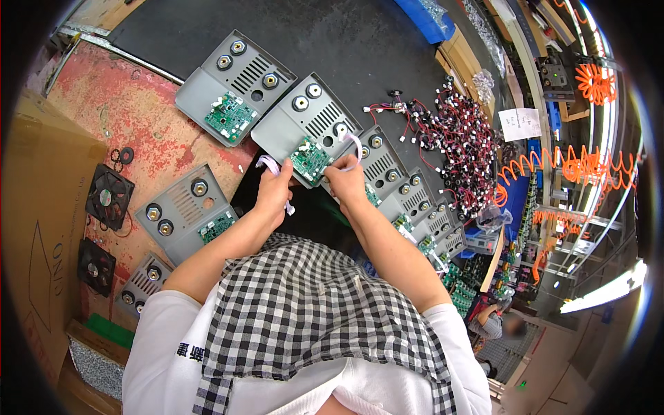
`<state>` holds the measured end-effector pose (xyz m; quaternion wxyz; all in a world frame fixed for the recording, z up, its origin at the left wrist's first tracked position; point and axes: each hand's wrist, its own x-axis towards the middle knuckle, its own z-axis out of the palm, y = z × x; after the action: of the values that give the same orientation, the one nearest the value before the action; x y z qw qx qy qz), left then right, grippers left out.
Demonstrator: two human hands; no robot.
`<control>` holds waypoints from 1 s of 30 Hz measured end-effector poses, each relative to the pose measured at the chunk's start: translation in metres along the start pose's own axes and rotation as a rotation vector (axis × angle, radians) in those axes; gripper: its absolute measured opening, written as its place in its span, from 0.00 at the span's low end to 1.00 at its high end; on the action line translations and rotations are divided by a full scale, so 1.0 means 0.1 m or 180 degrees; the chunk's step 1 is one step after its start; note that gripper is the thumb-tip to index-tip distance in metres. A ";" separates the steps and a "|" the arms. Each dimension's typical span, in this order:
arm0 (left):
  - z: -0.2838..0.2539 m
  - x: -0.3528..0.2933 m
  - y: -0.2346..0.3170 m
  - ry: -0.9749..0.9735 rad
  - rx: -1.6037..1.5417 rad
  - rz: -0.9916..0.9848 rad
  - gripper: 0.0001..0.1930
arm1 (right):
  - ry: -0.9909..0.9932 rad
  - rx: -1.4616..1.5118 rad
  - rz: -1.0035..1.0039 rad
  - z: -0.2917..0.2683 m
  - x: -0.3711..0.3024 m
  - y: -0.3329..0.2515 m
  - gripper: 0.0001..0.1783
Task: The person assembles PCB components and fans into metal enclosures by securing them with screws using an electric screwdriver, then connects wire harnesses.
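A grey metal panel (282,127) with slots and round fittings lies before me, a green circuit board (308,158) on its near part. At the board's right edge, my right hand (347,182) is closed in a pinch on a pale lilac cable (357,148), which loops up over the panel. My left hand (275,188) is closed round a bundle of similar lilac cables (267,163) at the board's left side. Their ends stick out above and below that hand. The right fingertips partly hide what they touch on the board.
Similar panels with boards stand left (238,76) and in a row to the right (377,155). A heap of red-and-black wired parts (460,145) lies on the dark bench (332,41). Black fans (109,196) and a cardboard box (45,228) are at left. Orange coiled hoses (581,166) hang right.
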<state>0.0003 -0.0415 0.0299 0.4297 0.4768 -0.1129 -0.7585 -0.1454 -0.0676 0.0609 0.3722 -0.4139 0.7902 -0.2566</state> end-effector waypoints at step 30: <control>0.11 -0.12 0.13 -0.0281 -0.0272 0.0107 0.14 | -0.0921 0.0925 0.1202 -0.15 -0.14 -0.37 0.16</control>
<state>0.0004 -0.0431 0.0512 0.4570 0.4222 -0.1072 -0.7755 -0.1355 -0.0739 0.1012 0.5778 -0.2339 0.7469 -0.2314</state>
